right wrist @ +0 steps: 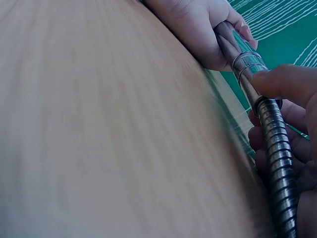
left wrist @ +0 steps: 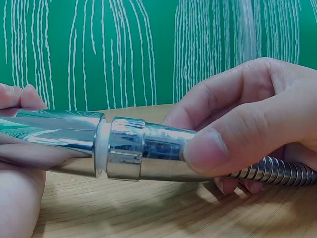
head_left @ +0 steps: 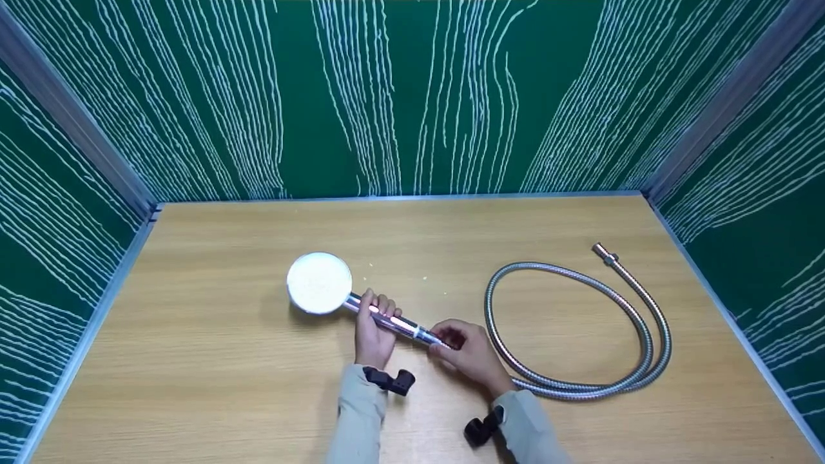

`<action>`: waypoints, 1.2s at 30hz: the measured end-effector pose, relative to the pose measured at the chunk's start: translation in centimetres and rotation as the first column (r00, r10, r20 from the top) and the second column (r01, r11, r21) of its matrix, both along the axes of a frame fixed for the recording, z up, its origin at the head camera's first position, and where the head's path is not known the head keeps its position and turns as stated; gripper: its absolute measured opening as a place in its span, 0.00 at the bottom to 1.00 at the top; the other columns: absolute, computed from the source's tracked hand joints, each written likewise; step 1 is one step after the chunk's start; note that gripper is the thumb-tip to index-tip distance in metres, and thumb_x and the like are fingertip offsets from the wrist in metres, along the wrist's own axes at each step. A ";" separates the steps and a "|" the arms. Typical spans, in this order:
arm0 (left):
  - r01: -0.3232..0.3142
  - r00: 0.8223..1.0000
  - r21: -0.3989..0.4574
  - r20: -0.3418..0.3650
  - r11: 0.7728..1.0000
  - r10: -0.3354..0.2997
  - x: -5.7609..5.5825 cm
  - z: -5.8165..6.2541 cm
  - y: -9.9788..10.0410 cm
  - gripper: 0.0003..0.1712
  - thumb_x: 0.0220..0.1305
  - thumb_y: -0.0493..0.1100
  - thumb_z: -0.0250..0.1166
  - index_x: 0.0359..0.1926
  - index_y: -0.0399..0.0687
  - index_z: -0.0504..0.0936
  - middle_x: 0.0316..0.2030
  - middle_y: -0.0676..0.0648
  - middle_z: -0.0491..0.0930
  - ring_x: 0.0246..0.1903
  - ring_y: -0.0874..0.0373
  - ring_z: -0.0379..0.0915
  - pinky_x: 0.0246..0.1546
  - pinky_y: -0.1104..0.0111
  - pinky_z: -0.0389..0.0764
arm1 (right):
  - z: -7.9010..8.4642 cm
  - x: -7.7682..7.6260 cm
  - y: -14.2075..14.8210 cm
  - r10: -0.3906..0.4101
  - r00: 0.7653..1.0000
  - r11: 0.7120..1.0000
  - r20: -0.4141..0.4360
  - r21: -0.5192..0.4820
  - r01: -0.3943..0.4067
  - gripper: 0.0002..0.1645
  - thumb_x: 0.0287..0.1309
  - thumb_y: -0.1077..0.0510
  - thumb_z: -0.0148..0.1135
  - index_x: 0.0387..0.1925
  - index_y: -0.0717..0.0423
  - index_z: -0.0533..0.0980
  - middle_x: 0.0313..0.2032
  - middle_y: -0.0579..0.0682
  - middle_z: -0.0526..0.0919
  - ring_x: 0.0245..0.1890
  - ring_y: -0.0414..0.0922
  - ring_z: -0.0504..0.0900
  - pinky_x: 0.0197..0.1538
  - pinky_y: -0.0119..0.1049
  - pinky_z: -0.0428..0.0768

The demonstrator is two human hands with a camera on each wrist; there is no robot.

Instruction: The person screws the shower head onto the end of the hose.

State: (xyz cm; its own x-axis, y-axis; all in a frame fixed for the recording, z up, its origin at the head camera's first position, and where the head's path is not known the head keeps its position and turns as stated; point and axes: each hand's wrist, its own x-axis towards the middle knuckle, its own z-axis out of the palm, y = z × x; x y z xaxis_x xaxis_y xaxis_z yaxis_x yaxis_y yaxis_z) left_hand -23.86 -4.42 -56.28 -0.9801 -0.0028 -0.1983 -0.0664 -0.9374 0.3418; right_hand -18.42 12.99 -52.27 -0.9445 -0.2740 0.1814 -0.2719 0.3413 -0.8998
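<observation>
My left hand (head_left: 376, 328) grips the chrome handle of a shower head (head_left: 319, 283), whose round white face points up at the left. At the handle's lower end, my right hand (head_left: 474, 351) pinches the hose's conical chrome connector (left wrist: 166, 148) between thumb and fingers. A pale ring shows between the handle and the connector's ribbed collar in the left wrist view; how far the two are joined I cannot tell. From the connector, the ribbed metal hose (right wrist: 277, 148) runs back under the right palm. The hose's loops (head_left: 573, 390) lie on the table to the right.
The hose's free end (head_left: 606, 254), with a hex nut, lies at the back right of the wooden table (head_left: 213, 270). Green panels (head_left: 412, 96) with white wavy lines stand behind and at both sides. Small white specks (head_left: 425, 278) dot the tabletop.
</observation>
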 end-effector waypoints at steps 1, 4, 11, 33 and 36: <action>-0.001 1.000 -0.001 0.000 1.000 0.001 0.0 0.0 0.0 0.19 0.75 0.44 0.40 0.23 0.49 0.60 0.15 0.54 0.60 0.19 0.63 0.55 0.27 0.72 0.61 | 0.0 0.0 0.0 -0.001 1.000 1.000 -0.003 0.002 0.001 0.10 0.46 0.72 0.68 0.34 0.65 0.79 0.26 0.56 0.81 0.23 0.34 0.73 0.28 0.25 0.71; 0.000 1.000 -0.003 -0.003 1.000 0.000 0.0 0.1 0.0 0.19 0.75 0.44 0.40 0.24 0.49 0.60 0.16 0.54 0.60 0.19 0.63 0.55 0.28 0.71 0.61 | 0.0 0.0 0.0 0.001 1.000 1.000 -0.006 -0.003 -0.001 0.10 0.46 0.72 0.68 0.34 0.66 0.79 0.27 0.57 0.82 0.23 0.34 0.73 0.28 0.25 0.72; 0.004 1.000 -0.012 -0.018 1.000 -0.004 -0.1 0.0 -0.1 0.19 0.76 0.45 0.39 0.23 0.49 0.59 0.16 0.54 0.59 0.18 0.62 0.55 0.28 0.71 0.61 | -0.1 -0.1 0.0 0.009 1.000 1.000 -0.001 -0.017 -0.009 0.10 0.46 0.72 0.67 0.34 0.66 0.79 0.27 0.58 0.82 0.23 0.34 0.72 0.28 0.24 0.71; 0.001 1.000 -0.019 -0.022 1.000 -0.001 0.1 0.1 -0.1 0.19 0.76 0.45 0.39 0.24 0.49 0.59 0.16 0.55 0.59 0.18 0.62 0.56 0.29 0.71 0.61 | 0.0 -0.1 0.0 0.009 0.999 1.000 0.044 -0.009 -0.008 0.14 0.43 0.70 0.71 0.35 0.65 0.77 0.27 0.57 0.79 0.25 0.37 0.71 0.30 0.25 0.69; -0.001 1.000 -0.016 -0.016 1.000 0.001 0.1 0.2 0.0 0.18 0.76 0.45 0.40 0.24 0.49 0.59 0.16 0.55 0.59 0.18 0.62 0.56 0.29 0.71 0.61 | 0.0 -0.1 0.0 0.006 0.998 1.000 0.061 -0.006 -0.006 0.14 0.43 0.69 0.71 0.34 0.64 0.77 0.28 0.56 0.79 0.25 0.36 0.71 0.30 0.25 0.69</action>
